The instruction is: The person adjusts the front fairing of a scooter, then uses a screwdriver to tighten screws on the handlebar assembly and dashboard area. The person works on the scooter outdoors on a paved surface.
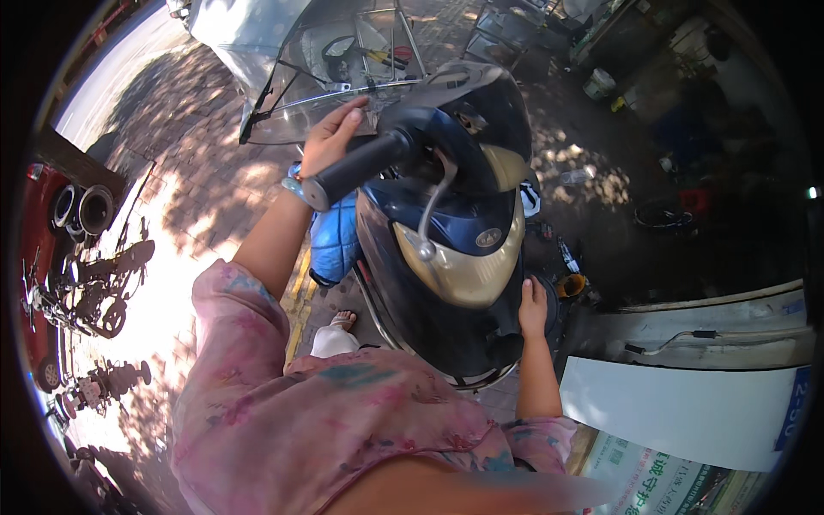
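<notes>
Scooter (pixel 489 232) seemingly being steadied, left hand (pixel 331 137) unclenched beside its handlebar (pixel 356 170), hold unclear at the right hand (pixel 533 311); next calls for firm support.

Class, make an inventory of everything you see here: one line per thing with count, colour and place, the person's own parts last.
scooter: one, dark blue and gold, centre
handlebar grip: one, black, scooter's upper left
lever: one, silver, beside the grip
bundle: one, blue, left of the scooter
canopy: one, whitish and clear, top
car: one, red, far left
motorcycles: several, dark, left
bucket: one, whitish, upper right
bar: one, silver with black ends, right
panel: one, white, lower right
shirt: one, pink floral, bottom
left hand: one, bare, beyond the grip
right hand: one, bare, beside the scooter's lower body
</notes>
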Available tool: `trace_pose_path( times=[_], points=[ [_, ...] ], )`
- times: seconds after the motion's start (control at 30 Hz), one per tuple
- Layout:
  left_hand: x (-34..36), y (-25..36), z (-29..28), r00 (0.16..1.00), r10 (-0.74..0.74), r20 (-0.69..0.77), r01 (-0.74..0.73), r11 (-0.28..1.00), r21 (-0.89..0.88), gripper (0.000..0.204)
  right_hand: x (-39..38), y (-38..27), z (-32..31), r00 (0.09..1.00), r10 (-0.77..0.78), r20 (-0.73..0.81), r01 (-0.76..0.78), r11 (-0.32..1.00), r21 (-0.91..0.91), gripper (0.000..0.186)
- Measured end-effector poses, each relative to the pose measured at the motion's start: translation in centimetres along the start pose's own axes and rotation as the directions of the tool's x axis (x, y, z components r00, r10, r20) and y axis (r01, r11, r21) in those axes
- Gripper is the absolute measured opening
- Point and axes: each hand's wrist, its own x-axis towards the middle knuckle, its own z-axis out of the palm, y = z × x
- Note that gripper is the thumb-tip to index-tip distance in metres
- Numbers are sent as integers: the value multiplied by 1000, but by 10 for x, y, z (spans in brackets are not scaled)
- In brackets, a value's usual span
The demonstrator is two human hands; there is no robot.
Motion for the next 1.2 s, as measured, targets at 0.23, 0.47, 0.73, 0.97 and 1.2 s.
trace_pose_path(
  times=[0.23,0.47,0.73,0.97,1.2],
  points=[
    [55,-5,11,900,-141,412,220,964,-152,34,-68,-84,19,946,294,-134,-216,884,414,44],
    [37,-2,3,912,-154,381,260,934,-245,30,-113,-131,6,887,397,-237,-248,841,481,48],
    [35,-16,11,900,-233,367,379,834,-400,32,-119,-180,33,890,338,-305,-158,858,489,43],
    [38,-21,20,941,-209,265,310,847,-431,21,-114,-223,39,933,-26,-360,148,937,315,31],
    [35,-11,28,954,-216,207,273,913,-304,33,-135,-201,59,933,-45,-358,135,964,230,27]
  ],
)
